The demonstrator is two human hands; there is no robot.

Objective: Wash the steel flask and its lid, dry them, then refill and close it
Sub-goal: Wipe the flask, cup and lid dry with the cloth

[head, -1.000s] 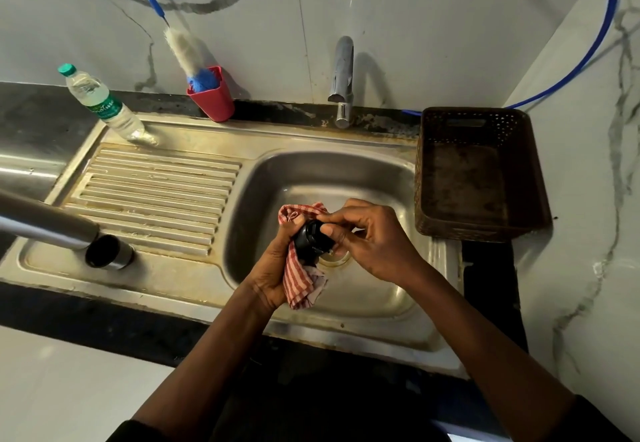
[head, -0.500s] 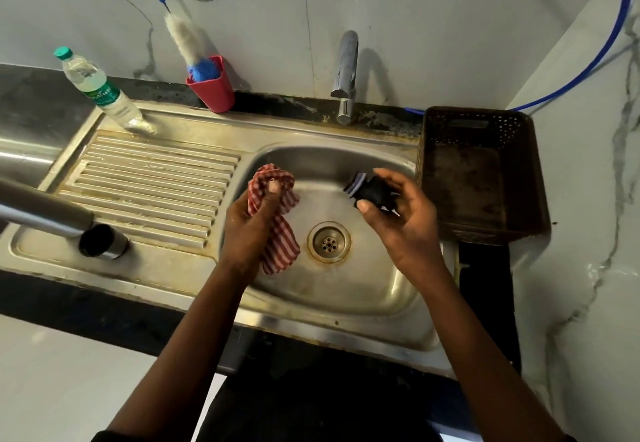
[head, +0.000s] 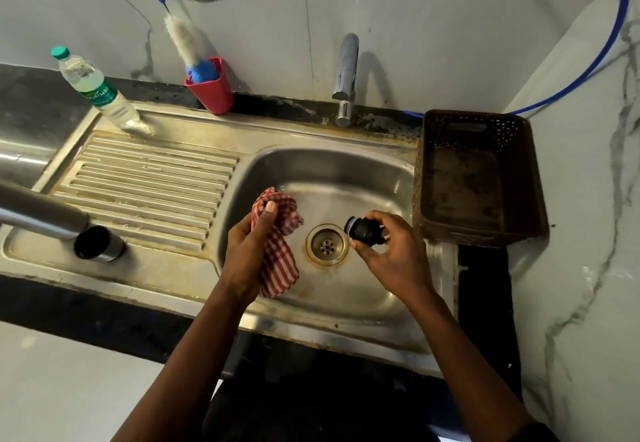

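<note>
My right hand (head: 391, 254) pinches the black flask lid (head: 363, 232) between thumb and fingers, over the sink basin (head: 332, 171) just right of the drain (head: 327, 244). My left hand (head: 247, 247) grips a red-and-white checked cloth (head: 280, 258) above the basin's left side. The steel flask (head: 52, 219) lies on its side on the ribbed draining board (head: 145, 185) at the left, its open dark mouth toward the basin. The two hands are apart, with the drain between them.
A tap (head: 346, 77) stands behind the basin. A brown plastic basket (head: 478, 178) sits at the right. A red cup (head: 209, 89) with a bottle brush and a plastic water bottle (head: 100, 93) stand at the back left. A blue hose (head: 595, 60) runs along the wall.
A second ago both hands were together, rubbing the lid with the cloth. They have separated: my left hand took the cloth left, my right hand carried the lid right, then lowered it near the drain.
</note>
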